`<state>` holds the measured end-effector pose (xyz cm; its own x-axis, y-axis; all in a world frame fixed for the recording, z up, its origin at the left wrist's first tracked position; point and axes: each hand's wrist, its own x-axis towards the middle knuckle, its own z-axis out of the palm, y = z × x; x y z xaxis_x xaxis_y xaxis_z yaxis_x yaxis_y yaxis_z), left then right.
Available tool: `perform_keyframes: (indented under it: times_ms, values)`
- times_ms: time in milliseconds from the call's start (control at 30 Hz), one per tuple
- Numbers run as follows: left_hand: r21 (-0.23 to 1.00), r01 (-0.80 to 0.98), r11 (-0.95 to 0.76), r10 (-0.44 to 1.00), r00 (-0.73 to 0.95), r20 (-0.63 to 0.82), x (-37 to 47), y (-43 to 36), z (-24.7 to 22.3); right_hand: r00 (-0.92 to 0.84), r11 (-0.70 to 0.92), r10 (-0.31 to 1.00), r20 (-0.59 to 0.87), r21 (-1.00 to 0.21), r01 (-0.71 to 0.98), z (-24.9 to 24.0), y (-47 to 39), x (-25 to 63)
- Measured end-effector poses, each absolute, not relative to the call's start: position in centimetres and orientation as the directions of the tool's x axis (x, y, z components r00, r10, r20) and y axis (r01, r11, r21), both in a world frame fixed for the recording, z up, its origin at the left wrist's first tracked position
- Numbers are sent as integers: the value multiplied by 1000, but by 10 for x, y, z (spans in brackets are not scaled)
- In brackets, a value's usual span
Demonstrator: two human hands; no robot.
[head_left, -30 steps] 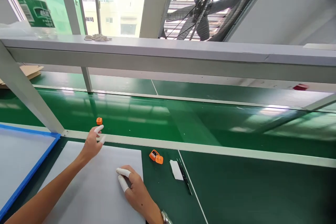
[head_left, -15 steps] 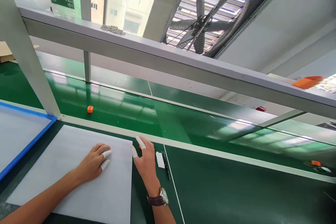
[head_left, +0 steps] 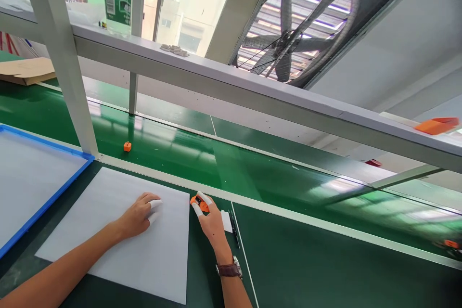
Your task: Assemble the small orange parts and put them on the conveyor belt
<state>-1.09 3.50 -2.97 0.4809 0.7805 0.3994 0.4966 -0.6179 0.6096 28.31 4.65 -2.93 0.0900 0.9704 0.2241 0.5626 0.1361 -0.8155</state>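
Note:
A large white sheet [head_left: 119, 211] lies on the dark green table. My left hand [head_left: 139, 216] rests on it, palm down, with thumb and forefinger apart and white finger covers on both. Just past the sheet's right edge, my right hand [head_left: 212, 224] has its covered thumb and forefinger around a small orange and black object [head_left: 204, 206]. That wrist wears a watch [head_left: 229, 268] with a dark strap. Right of this hand lie a small white card [head_left: 226, 221] and a thin black pen-like item [head_left: 234, 229].
A blue-edged white panel [head_left: 36, 183] lies to the left. Beyond a pale rail stands an orange block [head_left: 127, 147] on the green surface. A grey post [head_left: 68, 72] and a raised shelf [head_left: 231, 82] cross in front. The shelf bears a bottle [head_left: 118, 2].
My right hand has shifted slightly, and more of the orange object shows at its fingertips. My left hand stays on the sheet. The whole view has swung a little left.

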Motion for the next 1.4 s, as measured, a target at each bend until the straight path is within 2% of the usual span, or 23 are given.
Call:
perform_keyframes:
  times_ms: [100,167,300,400,533,633,767,833,933,1033,1300,1400]
  values:
    - [676,441,-590,799,439,411,-9,32,-20,-98,240,970,221,-821,518,-12,33,261]
    - [765,377,-522,835,407,370,-4,29,-11,-235,327,943,237,-801,501,2,24,244]
    - [975,172,-138,903,427,53,6,27,9,-489,506,824,286,-759,409,23,14,214]
    - [991,-3,131,844,524,-110,7,27,18,-526,573,772,357,-749,332,23,13,203]
    - [967,-73,245,867,464,-185,0,24,15,-428,571,788,443,-786,237,6,13,203]
    - [969,-54,241,868,459,-190,-4,22,9,-404,559,793,455,-808,187,-6,12,207]
    - [986,36,162,873,461,-161,-4,22,4,-372,585,788,490,-785,205,-10,12,210]
    - [985,170,25,902,421,-96,-4,22,2,-361,605,780,511,-763,227,-9,12,210]
    - [908,357,-220,913,403,63,-2,20,-2,-355,623,772,528,-739,256,-8,12,209]
    - [862,386,-329,900,405,162,0,18,-4,-344,624,775,530,-729,284,-10,12,208]
    - [869,363,-337,920,324,221,9,14,-3,-213,632,775,595,-713,305,-17,13,204]
    - [904,325,-278,941,283,187,10,13,-6,-174,593,804,569,-739,319,-16,12,203]
